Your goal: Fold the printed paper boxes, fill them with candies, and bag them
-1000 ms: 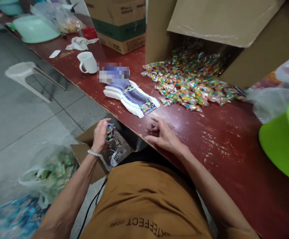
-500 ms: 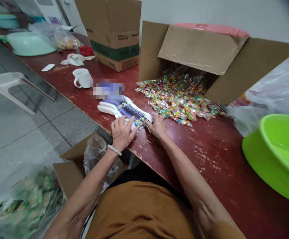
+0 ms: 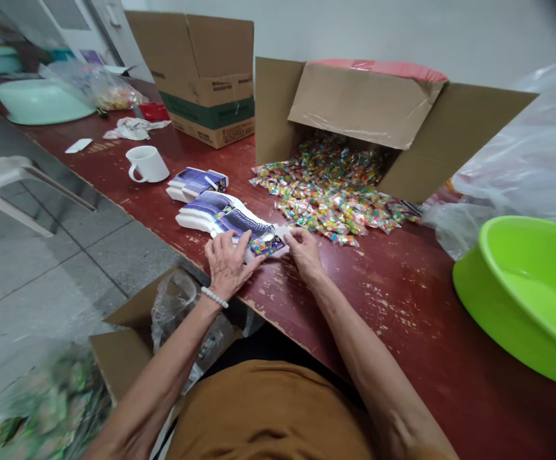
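Note:
My left hand (image 3: 227, 265), with a white bead bracelet on its wrist, and my right hand (image 3: 304, 251) meet at the near end of a long stack of white-edged printed packets (image 3: 220, 217). Both hands grip the top purple and multicoloured packet (image 3: 263, 246) by its edges. Its middle is partly hidden by my fingers. A shorter stack of similar packets (image 3: 196, 183) lies just behind, apart from my hands. A heap of small wrapped colourful sweets (image 3: 320, 198) spreads beyond my right hand.
The sweets spill from a cardboard box on its side (image 3: 354, 105) onto the worn red table (image 3: 402, 306). A white mug (image 3: 147, 163), a lime-green basin (image 3: 521, 300) and a taller carton (image 3: 205, 80) stand on it. Below the edge sits an open carton (image 3: 124, 358).
My left hand has moved from holding a packet over the carton below the table up onto the stack, joining my right hand. The view has tilted upward.

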The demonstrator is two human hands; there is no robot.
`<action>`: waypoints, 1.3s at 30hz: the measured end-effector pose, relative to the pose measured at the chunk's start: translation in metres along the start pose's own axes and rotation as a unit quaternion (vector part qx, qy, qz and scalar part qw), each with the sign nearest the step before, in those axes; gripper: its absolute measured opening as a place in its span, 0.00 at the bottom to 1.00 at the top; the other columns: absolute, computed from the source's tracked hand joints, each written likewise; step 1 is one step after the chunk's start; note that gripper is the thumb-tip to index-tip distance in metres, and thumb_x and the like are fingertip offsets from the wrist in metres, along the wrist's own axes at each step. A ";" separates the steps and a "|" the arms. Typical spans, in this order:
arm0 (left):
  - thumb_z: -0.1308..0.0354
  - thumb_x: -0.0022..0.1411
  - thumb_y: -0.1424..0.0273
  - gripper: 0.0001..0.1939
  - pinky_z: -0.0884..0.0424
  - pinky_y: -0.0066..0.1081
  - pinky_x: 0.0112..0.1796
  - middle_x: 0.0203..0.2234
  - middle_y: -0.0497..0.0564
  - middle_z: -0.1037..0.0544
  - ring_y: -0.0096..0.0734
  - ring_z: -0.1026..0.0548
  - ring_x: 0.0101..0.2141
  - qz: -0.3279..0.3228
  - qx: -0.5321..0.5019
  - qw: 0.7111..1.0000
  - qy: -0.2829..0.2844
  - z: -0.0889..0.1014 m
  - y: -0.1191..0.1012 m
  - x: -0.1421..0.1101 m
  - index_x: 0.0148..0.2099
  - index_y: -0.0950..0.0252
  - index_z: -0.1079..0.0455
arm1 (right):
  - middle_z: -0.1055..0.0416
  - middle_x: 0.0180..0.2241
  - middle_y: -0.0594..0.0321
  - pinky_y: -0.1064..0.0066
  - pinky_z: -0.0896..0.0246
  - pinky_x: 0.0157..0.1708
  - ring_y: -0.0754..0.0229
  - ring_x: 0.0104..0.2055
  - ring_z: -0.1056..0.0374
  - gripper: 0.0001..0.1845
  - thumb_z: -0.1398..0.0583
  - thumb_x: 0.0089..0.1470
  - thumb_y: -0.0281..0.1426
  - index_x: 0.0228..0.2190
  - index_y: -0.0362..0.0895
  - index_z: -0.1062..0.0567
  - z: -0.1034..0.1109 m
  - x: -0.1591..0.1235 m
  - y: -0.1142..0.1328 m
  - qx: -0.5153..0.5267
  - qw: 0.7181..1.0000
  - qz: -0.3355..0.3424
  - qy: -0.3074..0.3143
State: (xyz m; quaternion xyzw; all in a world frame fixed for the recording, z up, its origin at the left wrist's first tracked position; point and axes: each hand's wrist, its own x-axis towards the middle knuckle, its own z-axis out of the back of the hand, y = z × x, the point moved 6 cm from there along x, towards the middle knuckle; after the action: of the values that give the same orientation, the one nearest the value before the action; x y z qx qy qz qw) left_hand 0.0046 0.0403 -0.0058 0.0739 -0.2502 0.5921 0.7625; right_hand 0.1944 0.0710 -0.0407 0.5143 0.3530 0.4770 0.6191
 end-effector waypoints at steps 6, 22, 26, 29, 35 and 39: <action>0.43 0.61 0.55 0.21 0.35 0.40 0.50 0.45 0.56 0.20 0.43 0.26 0.45 0.118 -0.366 0.920 0.081 0.009 -0.003 0.001 0.49 0.62 0.23 | 0.32 0.23 0.68 0.75 0.47 0.21 0.67 0.21 0.44 0.14 0.38 0.46 0.42 0.30 0.44 0.26 0.018 -0.014 0.014 0.133 0.989 0.009 0.061; 0.39 0.54 0.56 0.17 0.31 0.37 0.48 0.44 0.55 0.21 0.46 0.29 0.52 0.203 -0.421 0.880 0.086 0.014 -0.003 0.004 0.41 0.61 0.23 | 0.36 0.20 0.71 0.75 0.53 0.19 0.69 0.19 0.47 0.16 0.34 0.45 0.43 0.29 0.44 0.26 0.043 -0.040 0.009 0.197 0.978 -0.012 0.067; 0.40 0.53 0.46 0.27 0.27 0.41 0.43 0.39 0.58 0.19 0.48 0.23 0.42 0.154 -0.601 0.697 0.360 0.007 -0.042 -0.019 0.43 0.64 0.23 | 0.39 0.17 0.72 0.74 0.56 0.19 0.69 0.18 0.49 0.16 0.33 0.44 0.43 0.28 0.44 0.27 0.043 -0.056 0.031 0.228 0.964 -0.016 0.132; 0.34 0.46 0.45 0.32 0.26 0.41 0.40 0.36 0.61 0.19 0.47 0.20 0.35 0.128 -0.686 0.506 0.507 0.011 -0.071 -0.049 0.42 0.67 0.24 | 0.38 0.19 0.72 0.74 0.55 0.20 0.69 0.19 0.49 0.15 0.32 0.44 0.43 0.27 0.45 0.26 0.038 -0.068 0.044 0.237 0.955 -0.005 0.179; 0.29 0.44 0.52 0.28 0.27 0.37 0.37 0.31 0.58 0.20 0.41 0.21 0.30 0.122 -0.723 0.478 0.483 0.020 -0.080 -0.058 0.40 0.68 0.25 | 0.37 0.20 0.71 0.74 0.53 0.21 0.70 0.20 0.49 0.18 0.31 0.43 0.45 0.28 0.45 0.25 0.033 -0.075 0.056 0.251 0.946 0.004 0.206; 0.28 0.45 0.55 0.24 0.27 0.33 0.32 0.27 0.55 0.20 0.38 0.20 0.26 0.136 -0.716 0.491 0.476 0.025 -0.079 -0.056 0.37 0.68 0.26 | 0.33 0.22 0.69 0.74 0.50 0.21 0.69 0.20 0.46 0.19 0.31 0.43 0.47 0.29 0.45 0.25 0.034 -0.077 0.064 0.247 0.947 0.002 0.206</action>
State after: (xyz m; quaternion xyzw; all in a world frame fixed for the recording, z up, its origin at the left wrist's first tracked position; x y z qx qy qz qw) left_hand 0.0621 -0.0417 0.0041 -0.8259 -0.1940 0.2509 0.4662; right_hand 0.1886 -0.0119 0.0252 0.5421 0.5789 0.4717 0.3854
